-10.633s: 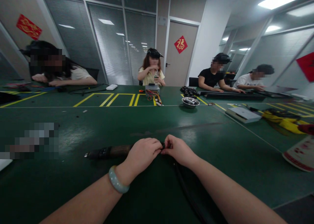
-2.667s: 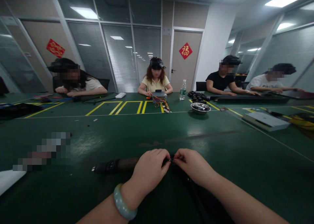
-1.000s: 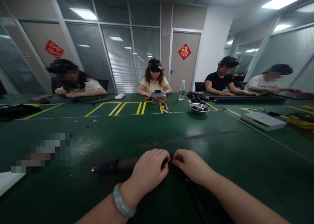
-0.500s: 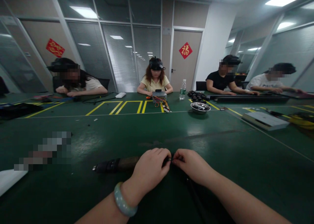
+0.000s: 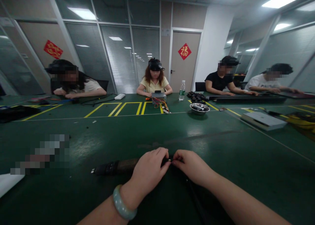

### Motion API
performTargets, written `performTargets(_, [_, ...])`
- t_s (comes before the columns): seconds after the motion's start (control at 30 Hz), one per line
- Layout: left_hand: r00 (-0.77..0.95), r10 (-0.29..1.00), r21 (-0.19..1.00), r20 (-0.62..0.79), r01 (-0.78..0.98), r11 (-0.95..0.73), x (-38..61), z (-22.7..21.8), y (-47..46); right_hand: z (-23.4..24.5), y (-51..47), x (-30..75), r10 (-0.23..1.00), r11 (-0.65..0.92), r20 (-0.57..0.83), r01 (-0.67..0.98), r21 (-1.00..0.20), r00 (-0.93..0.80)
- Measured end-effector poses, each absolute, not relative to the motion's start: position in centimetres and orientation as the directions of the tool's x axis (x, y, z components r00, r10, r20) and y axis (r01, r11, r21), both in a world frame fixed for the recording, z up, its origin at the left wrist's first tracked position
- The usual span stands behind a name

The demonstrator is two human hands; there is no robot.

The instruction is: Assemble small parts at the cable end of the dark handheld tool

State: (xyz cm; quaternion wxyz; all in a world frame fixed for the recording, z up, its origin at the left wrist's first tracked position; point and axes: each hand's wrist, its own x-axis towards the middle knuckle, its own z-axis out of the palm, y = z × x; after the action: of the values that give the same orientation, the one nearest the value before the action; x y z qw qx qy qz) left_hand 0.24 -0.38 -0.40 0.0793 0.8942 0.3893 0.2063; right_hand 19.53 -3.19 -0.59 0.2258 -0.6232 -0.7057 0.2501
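An electric screwdriver (image 5: pixel 114 168) lies on the green tabletop (image 5: pixel 103 141), metal tip leftward. The left hand's (image 5: pixel 151 169) grip wraps its rear end. A small metal connector (image 5: pixel 169 160) shows between both hands. The right hand's (image 5: pixel 190 164) fingertips bunch beside it; whether they grasp the black cable (image 5: pixel 193 192) I cannot tell.

Dark tool (image 5: pixel 115 167) in left grip (image 5: pixel 151 168)

I see a blk/brown tool (image 5: pixel 113 167), blk cord (image 5: pixel 194 193). Tbl (image 5: pixel 147 131) green w/ yel lines (image 5: pixel 139 108); bangle (image 5: pixel 120 203) pale blue-grn, lt spots.
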Motion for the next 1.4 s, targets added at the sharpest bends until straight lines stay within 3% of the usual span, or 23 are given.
performTargets(0.3, [0.665, 0.677, 0.282, 0.317, 0.615, -0.736, 0.17, -0.05, -0.64, -0.57, -3.34, 19.47, 0.992, 0.105, 0.018, 0.764, -0.637, -0.121])
performTargets(1.4, [0.675, 0.684, 0.263, 0.279, 0.631, -0.73, 0.15, -0.15, -0.4, -0.18, -3.46, 19.16, 0.99, 0.107, -0.008, 0.784, -0.612, -0.141])
